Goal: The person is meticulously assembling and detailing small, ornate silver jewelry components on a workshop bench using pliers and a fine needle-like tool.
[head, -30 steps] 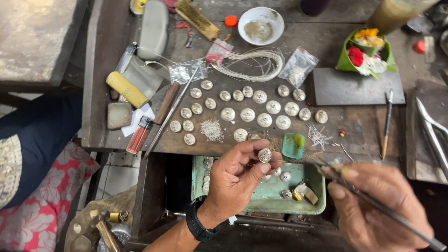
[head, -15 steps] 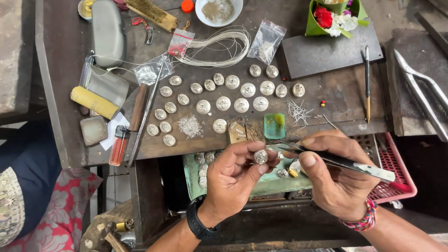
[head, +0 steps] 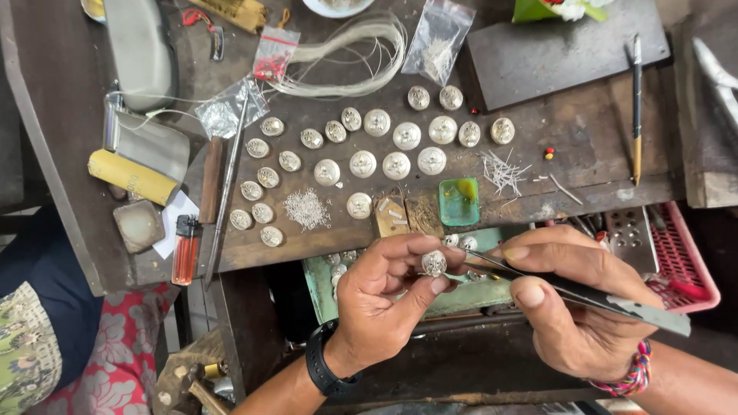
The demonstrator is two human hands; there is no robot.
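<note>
While the left hand [head: 380, 303] pinches a small round silver dome [head: 433, 263] at its fingertips, the right hand [head: 573, 303] closes around long tweezers [head: 569, 290] aimed at it.

Because the dome is gripped only by thumb and 2 fingertips above the green tray [head: 319, 288], I judge a push from the tweezer tips could pop it loose and drop it among the pieces there; a slip could also jab the thumb. The dome sits just below the wooden bench [head: 584, 154] edge, at 6 o'clock from the rows of matching silver domes [head: 361, 163]. It is round with no clear long axis, its embossed face turned up toward the camera. The tweezers run from 4 o'clock to 10 o'clock, tips toward the dome; whether they touch it I cannot tell.
</note>
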